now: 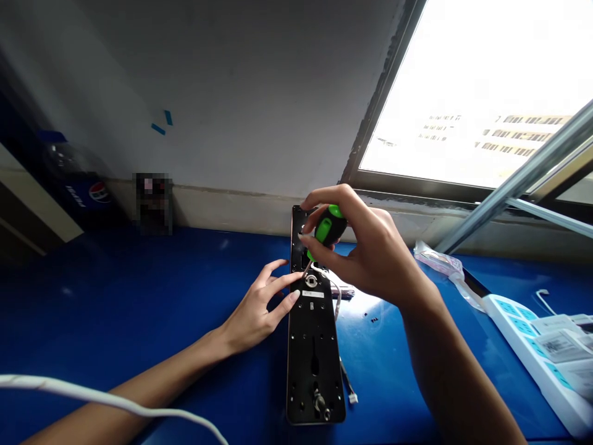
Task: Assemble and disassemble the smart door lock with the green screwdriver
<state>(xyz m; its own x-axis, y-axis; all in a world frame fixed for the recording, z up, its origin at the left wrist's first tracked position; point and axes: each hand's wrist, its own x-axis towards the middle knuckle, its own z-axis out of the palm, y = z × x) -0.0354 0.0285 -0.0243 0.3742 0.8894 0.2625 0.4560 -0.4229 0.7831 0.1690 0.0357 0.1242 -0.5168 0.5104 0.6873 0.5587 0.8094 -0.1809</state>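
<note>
A long black metal plate [303, 358], dotted with screw holes and slots, lies lengthwise on the blue table. My right hand [359, 241] grips a green and black screwdriver [330, 227] above its upper half. The tool is tilted, its shaft pointing down at the plate beside a round silver fitting [311, 281]. My left hand [264, 303] rests against the plate's left edge, fingers apart, with a fingertip close to the screwdriver's tip. Whether the tip sits in a screw cannot be made out. A white cable [337, 296] runs along the plate's right side.
Several tiny dark screws [372, 319] and a wire connector [353, 398] lie right of the plate. A white power strip [532, 352] with plugged-in adapters stands farther right, near a plastic bag [440, 259]. A white cord [115, 402] crosses the lower left; a Pepsi bottle [76, 176] stands back left.
</note>
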